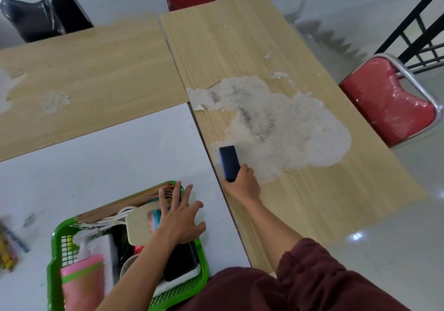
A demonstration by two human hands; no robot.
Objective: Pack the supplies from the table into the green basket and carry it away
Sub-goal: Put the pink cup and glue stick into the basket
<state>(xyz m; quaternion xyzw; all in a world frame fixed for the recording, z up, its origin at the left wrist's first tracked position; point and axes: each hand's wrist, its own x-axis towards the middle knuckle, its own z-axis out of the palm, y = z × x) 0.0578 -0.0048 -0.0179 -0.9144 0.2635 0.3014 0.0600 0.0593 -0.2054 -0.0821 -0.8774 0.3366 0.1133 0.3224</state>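
Packing looks nearly finished: the green plastic basket (51, 277) on the white bench (108, 161) holds many supplies, the left hand (177, 217) spread over them. The right hand (245, 183) grips 1 dark blue rectangular case (229, 162) on the wooden bench (312, 202); carrying remains.

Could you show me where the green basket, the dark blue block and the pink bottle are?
green basket (53, 262): head view, on its left rim.
dark blue block (229, 160): head view, on its free upper end.
pink bottle (83, 284): head view, on its body, inside the basket.
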